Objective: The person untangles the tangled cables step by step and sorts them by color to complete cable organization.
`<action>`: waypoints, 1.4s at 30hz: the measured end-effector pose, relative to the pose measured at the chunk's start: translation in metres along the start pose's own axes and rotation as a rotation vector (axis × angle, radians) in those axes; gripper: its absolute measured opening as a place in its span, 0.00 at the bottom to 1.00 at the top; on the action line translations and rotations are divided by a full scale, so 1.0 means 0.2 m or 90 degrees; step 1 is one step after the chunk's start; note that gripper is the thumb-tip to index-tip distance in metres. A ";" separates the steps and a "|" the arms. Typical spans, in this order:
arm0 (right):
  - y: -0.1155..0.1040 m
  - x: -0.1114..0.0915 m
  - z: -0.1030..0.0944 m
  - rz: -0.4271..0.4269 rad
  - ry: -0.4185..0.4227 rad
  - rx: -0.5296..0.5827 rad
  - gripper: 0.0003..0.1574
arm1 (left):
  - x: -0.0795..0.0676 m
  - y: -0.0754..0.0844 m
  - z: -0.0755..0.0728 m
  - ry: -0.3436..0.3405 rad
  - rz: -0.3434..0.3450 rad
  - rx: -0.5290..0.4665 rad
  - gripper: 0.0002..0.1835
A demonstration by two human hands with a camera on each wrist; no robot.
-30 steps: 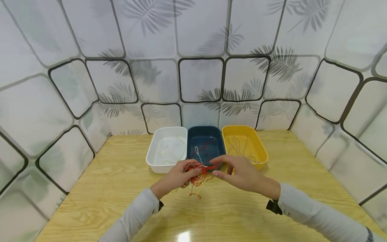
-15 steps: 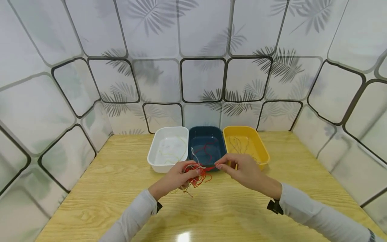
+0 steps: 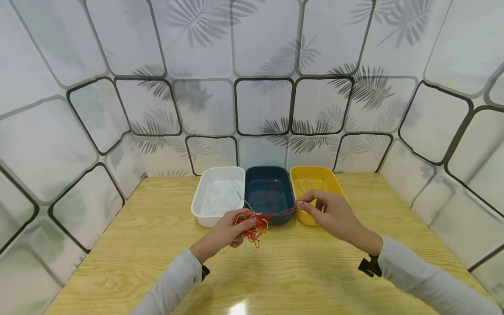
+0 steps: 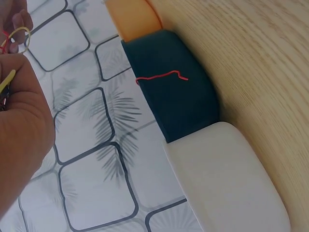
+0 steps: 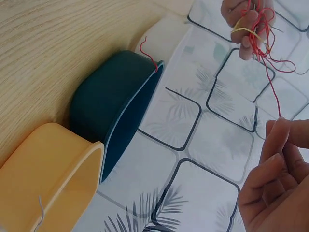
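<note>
My left hand (image 3: 226, 229) grips a tangled bundle of yarn strands (image 3: 252, 225), mostly red with some pale and yellow ones. Loose loops hang below the fingers. Off to the right, my right hand (image 3: 334, 216) pinches the end of one red strand (image 3: 284, 211) between thumb and fingertip. That strand runs taut from the bundle to the pinch, as the right wrist view also shows at the fingers (image 5: 280, 130). In the left wrist view the left hand (image 4: 24, 101) is seen from behind, so most of the bundle is hidden there.
Behind the hands, a white tray (image 3: 195, 209), a dark blue tray (image 3: 252, 169) and a yellow tray (image 3: 337, 186) stand side by side on the wooden table (image 3: 157, 227). Each contains thin strands. One red strand (image 4: 161, 76) hangs over the blue rim. Patterned fabric surrounds the table.
My right hand has taken hold of a red strand at the bundle and moved right, drawing it out longer. The left hand has stayed nearly in place with the bundle.
</note>
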State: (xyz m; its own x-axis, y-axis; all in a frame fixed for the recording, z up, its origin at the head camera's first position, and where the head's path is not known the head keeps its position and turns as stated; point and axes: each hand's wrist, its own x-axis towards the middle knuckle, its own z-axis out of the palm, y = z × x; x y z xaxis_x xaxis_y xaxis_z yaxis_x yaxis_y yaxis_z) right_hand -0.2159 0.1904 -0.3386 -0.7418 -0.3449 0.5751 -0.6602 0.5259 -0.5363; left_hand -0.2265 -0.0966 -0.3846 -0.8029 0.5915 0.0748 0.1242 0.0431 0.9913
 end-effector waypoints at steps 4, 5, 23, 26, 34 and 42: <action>-0.08 -0.01 -0.03 -0.019 0.030 -0.002 0.07 | 0.01 0.00 0.00 0.035 0.001 -0.012 0.19; -0.10 -0.01 -0.04 -0.019 0.030 0.006 0.07 | 0.01 0.00 0.00 0.041 0.001 -0.009 0.19; -0.11 -0.01 -0.18 -0.138 0.172 -0.048 0.11 | 0.01 0.00 -0.03 0.036 0.000 -0.067 0.23; -0.09 -0.01 -0.23 -0.134 0.201 -0.045 0.12 | 0.01 -0.01 -0.04 0.039 -0.005 -0.075 0.24; -0.05 -0.02 -0.36 -0.093 0.215 -0.073 0.08 | 0.01 0.00 -0.04 0.038 0.006 -0.040 0.23; 0.03 0.05 -0.53 0.027 0.277 -0.013 0.09 | -0.01 -0.07 -0.12 0.050 -0.015 -0.029 0.22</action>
State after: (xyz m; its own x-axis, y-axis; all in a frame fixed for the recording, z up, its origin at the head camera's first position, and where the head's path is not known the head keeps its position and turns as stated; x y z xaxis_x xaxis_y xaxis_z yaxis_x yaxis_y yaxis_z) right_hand -0.2151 0.2726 -0.2697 -0.6465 0.0341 0.7621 -0.6250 0.5493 -0.5547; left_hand -0.2407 -0.1174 -0.3965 -0.8488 0.5255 0.0580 0.0795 0.0185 0.9967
